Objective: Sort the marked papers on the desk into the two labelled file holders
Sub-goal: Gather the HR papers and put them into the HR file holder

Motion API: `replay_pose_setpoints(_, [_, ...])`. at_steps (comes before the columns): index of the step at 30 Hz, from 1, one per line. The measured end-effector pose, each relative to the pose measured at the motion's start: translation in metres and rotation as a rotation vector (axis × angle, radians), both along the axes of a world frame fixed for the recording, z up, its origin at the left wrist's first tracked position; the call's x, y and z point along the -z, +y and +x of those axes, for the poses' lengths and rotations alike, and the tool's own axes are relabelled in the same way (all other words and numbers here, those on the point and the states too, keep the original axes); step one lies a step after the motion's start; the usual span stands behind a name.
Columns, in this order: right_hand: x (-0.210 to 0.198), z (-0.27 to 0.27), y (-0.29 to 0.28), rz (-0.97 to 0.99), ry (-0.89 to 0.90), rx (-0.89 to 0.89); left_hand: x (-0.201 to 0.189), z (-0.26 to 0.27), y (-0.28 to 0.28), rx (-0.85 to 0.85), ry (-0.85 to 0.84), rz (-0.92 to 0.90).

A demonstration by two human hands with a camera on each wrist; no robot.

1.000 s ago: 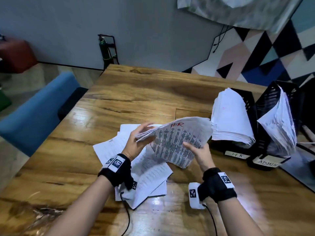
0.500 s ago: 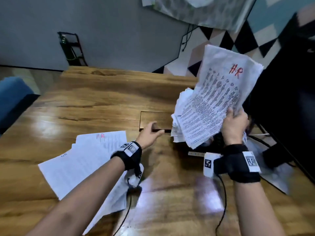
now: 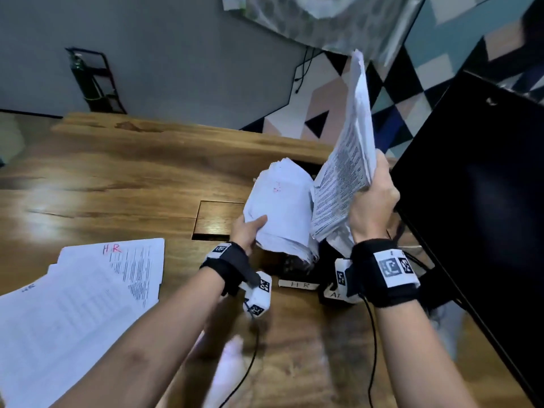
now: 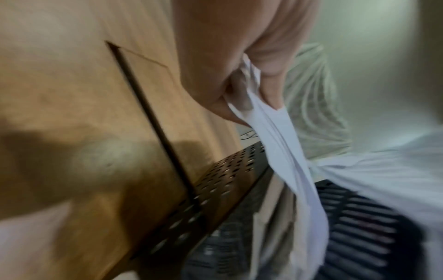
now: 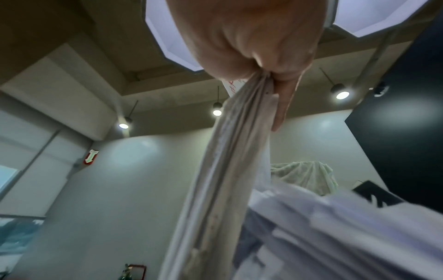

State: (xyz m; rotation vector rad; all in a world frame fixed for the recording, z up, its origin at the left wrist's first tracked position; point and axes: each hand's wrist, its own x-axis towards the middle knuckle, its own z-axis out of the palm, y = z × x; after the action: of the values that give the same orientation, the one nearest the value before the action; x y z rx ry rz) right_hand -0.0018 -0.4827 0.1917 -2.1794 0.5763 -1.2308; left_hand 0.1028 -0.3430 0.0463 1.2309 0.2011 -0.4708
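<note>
My right hand grips a sheaf of printed papers by its lower edge and holds it upright, just right of the stack standing in the black HR holder. My left hand pinches that stack's front sheets between thumb and fingers and bends them toward me. In the right wrist view the right hand is closed round the sheaf. The HR label and part of the ADMIN label show at the holders' bases. My right wrist hides most of the ADMIN holder.
Loose papers, the top one marked HR in red, lie on the wooden desk at the left. A black monitor stands close on the right. A square cable hatch sits in the desk beside my left hand.
My left hand moved from the desk up to the HR holder's stack and took hold of its front sheets. My right hand turned the sheaf edge-on and brought it lower, beside that stack.
</note>
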Motion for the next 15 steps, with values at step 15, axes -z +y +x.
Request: replay_pose_setpoints(15, [0.14, 0.009, 0.032, 0.33, 0.839, -0.335, -0.024, 0.006, 0.015, 0.078, -0.099, 0.005])
